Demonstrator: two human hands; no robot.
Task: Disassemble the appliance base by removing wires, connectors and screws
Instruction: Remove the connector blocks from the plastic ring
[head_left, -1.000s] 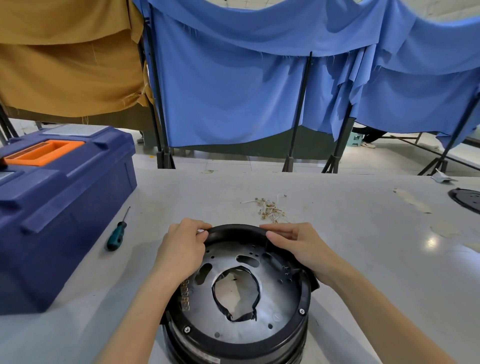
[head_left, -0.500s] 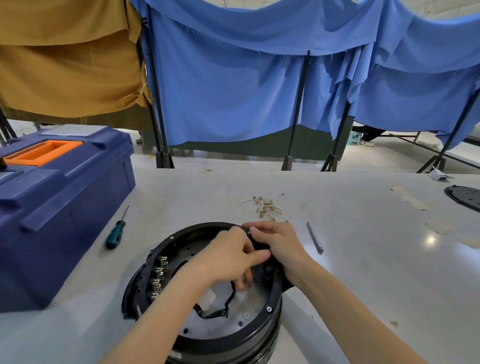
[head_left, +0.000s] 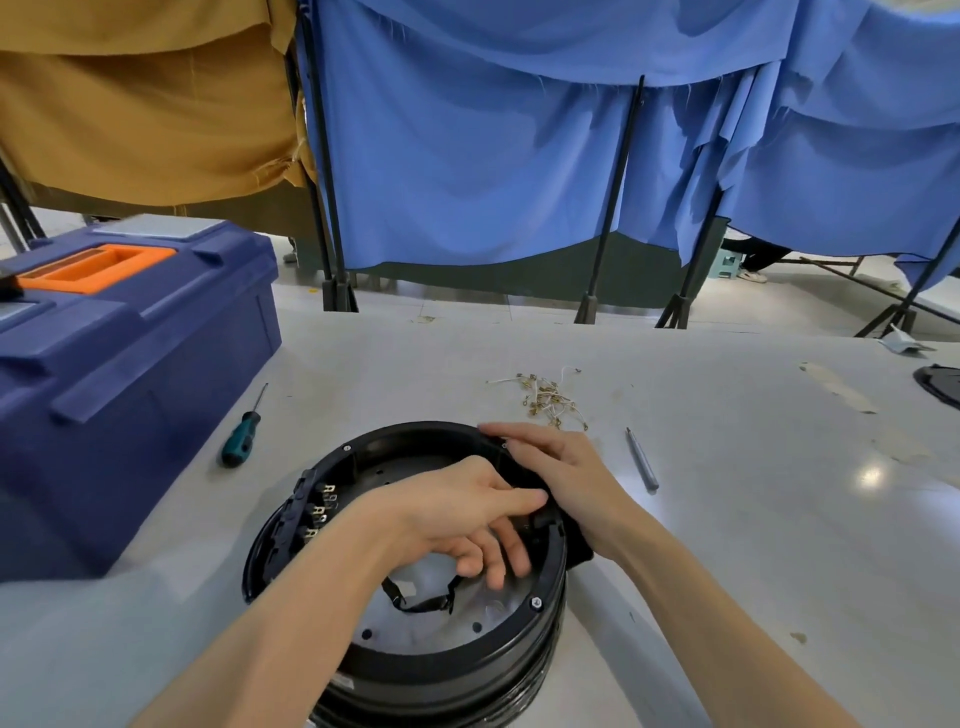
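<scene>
- The appliance base (head_left: 415, 432) is seen lying on the table (head_left: 727, 545) at 6 o'clock, close to the person, open side up, with its metal floor (head_left: 415, 631) exposed.
- The step in hand is judged to be the freeing of a black connector block (head_left: 546, 519) seated at the rim at 3 o'clock.
- The left hand (head_left: 457, 514) is reached across the opening. Its thumb is laid toward the block and its fingers are bent down inside the wall. Whether anything is pinched cannot be told.
- The right hand (head_left: 563, 467) is laid over the rim from 1 to 3 o'clock, fingers nearly straight and pressed along the edge; the thumb is hidden.
- The rim should be braced firmly by the right hand, so that the base is not lifted or turned when the block is drawn.
- The block should be pulled by its body, straight along its seat, not by any lead.
- The loose black wire loop (head_left: 421, 603) at the centre should be kept out from under the fingers.
- The bare terminals (head_left: 323, 503) at 9 o'clock should be avoided by the forearm.
- A rim screw (head_left: 535, 603) at 5 o'clock is seen in place.
- The screwdriver (head_left: 241, 436) at 10 o'clock and the metal bit (head_left: 642, 460) at 2 o'clock are within reach.
- Removed pieces are best added to the pile of wires (head_left: 550, 397) at 1 o'clock.
</scene>
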